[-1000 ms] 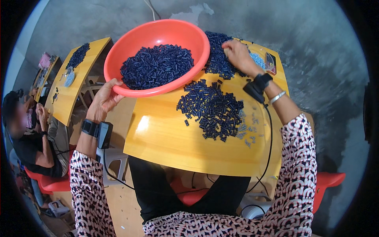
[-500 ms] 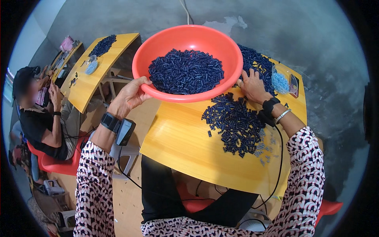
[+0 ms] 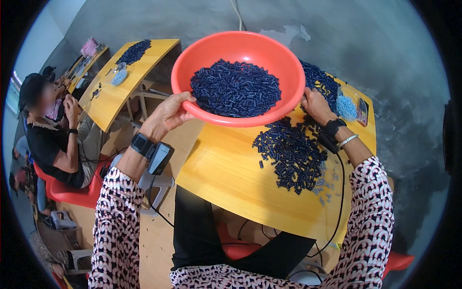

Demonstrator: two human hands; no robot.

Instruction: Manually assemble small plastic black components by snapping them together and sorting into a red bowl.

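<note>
A red plastic basin point(image 3: 240, 43) is tilted toward me above the yellow table. Its bottom is filled with small dark-blue tube-shaped pieces point(image 3: 236, 90). My left hand point(image 3: 169, 114) grips the basin's lower left rim, thumb over the edge and fingers underneath. At the right rim my right hand point(image 3: 318, 107) is closed on the edge, its fingertips partly hidden by the basin. Below the basin, a loose pile of the same dark-blue pieces point(image 3: 293, 156) lies on the tabletop. Beside that pile, small clear pieces point(image 3: 327, 185) are scattered.
Another heap of dark-blue pieces point(image 3: 325, 86) lies behind the basin. A clear container of light-blue bits point(image 3: 346, 107) stands on the right of the yellow table point(image 3: 221, 178). At left, a seated person point(image 3: 55, 139) works by a second yellow table point(image 3: 110, 91). Cables hang near both arms.
My right hand has gone from spread fingers beside the basin to closing on its right rim. The basin and surroundings appear slightly farther right in view.
</note>
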